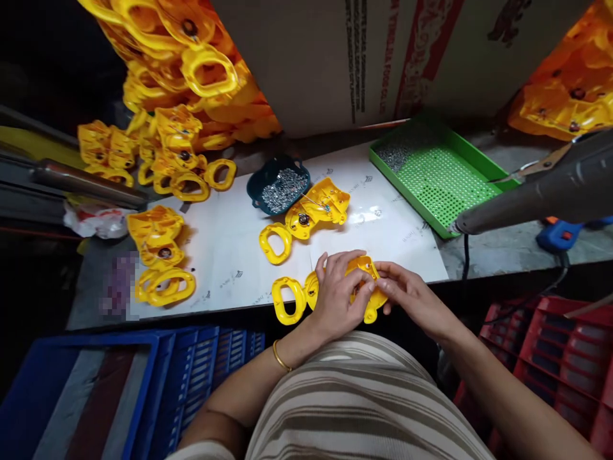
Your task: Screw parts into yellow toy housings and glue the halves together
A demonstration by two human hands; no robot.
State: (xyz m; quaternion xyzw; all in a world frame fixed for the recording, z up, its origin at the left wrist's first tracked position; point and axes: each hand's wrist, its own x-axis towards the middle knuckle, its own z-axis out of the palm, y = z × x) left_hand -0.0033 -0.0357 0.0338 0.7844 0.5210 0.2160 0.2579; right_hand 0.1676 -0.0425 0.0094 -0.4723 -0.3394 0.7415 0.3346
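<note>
At the table's front edge lies a yellow plastic shell (312,291) with an oval ring handle (288,300) at its left end. My left hand (339,297) is wrapped over its middle, thumb and fingers gripping it. The fingers of my right hand (407,294) close on the shell's right end; whether they also pinch a small part there is hidden. Just beyond my hands rests a second yellow shell (325,207), showing a dark round part inside. It touches a dark green bowl (278,186) of small metal screws.
More yellow shells (160,246) sit at the left, with a tall heap (182,76) behind. A green perforated tray (438,176) holds small metal pieces. A dark tool arm (531,185) reaches in from the right. Blue crates (191,383) and red crates (560,358) stand below the table.
</note>
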